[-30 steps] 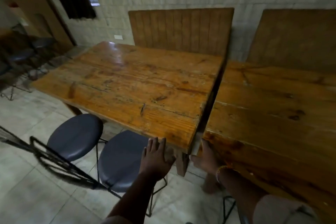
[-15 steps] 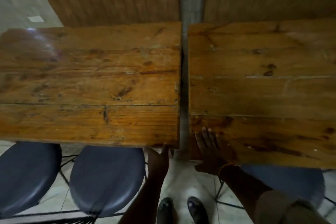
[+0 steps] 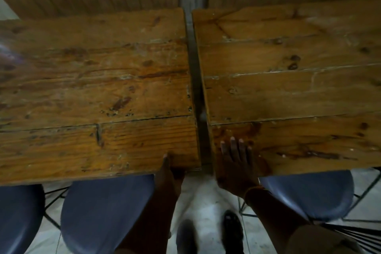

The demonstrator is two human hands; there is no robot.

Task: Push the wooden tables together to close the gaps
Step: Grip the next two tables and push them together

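Right hand [image 3: 237, 163] slid further onto right table [image 3: 299, 88], flat, fingers spread; left hand [image 3: 170, 169] now grips left table [image 3: 92, 88] corner, seemingly thumb on top; gap [image 3: 195, 80] remains between them.

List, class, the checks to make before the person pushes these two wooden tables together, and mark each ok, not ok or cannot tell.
1. Left hand grips the left table's near corner: ok.
2. Right hand lies flat on the right table: ok.
3. Gap closed: not ok.
4. No fingers in the gap: ok.
5. Table legs free to slide: cannot tell.
6. Stools clear of the feet: ok.
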